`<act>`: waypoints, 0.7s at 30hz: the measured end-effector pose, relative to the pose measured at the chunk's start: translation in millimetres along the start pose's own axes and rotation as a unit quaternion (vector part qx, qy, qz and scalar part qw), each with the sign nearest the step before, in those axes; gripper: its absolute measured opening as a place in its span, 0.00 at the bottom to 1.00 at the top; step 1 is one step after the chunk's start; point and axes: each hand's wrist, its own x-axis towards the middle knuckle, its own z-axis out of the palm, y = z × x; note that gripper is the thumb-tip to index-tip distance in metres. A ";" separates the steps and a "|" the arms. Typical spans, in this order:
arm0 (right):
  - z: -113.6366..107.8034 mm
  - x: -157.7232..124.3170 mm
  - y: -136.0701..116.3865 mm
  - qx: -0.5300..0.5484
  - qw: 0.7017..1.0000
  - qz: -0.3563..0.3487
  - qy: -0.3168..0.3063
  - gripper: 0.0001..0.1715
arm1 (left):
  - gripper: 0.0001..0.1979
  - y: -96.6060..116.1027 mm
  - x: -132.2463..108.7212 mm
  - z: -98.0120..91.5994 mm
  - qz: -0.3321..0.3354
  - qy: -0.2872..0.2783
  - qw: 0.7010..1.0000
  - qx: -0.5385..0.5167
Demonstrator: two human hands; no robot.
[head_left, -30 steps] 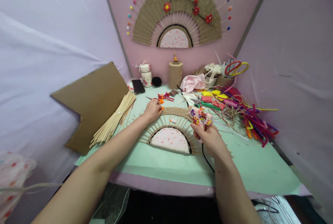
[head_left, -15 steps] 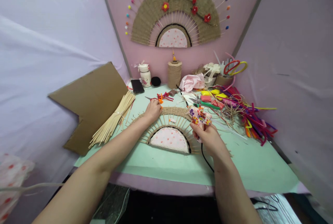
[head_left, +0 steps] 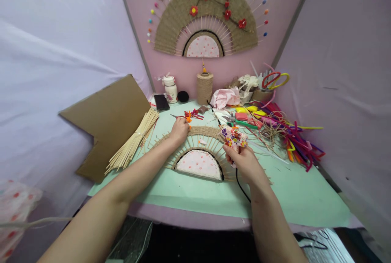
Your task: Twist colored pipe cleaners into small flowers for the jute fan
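A half-round woven fan (head_left: 204, 131) with thin sticks and a pink dotted centre (head_left: 200, 163) lies on the green table cover. My left hand (head_left: 180, 129) is closed at the fan's upper left edge, beside small orange pieces (head_left: 188, 119); what its fingers hold, if anything, is too small to tell. In my right hand (head_left: 241, 157) is a flower-patterned glue gun (head_left: 233, 137) with a black cord, held over the fan's right part. A small white piece (head_left: 202, 142) rests on the sticks between my hands.
Bundled sticks (head_left: 134, 141) and brown cardboard (head_left: 108, 120) lie left. Behind are a phone (head_left: 161, 102), white bottle (head_left: 170, 90) and twine spool (head_left: 204, 88). Green-handled scissors (head_left: 246, 123) and colourful pipe cleaners (head_left: 302, 145) lie right. A finished fan (head_left: 214, 4) hangs on the wall.
The view has tilted slightly, so the wall fan appears a little lower. Both hands remain in nearly the same places, and the glue gun stays in my right hand.
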 end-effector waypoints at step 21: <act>-121.0 -11.8 31.0 -0.350 0.928 -0.060 0.112 0.24 | 0.34 2.0 4.2 -36.1 -0.103 -0.069 0.990 -0.073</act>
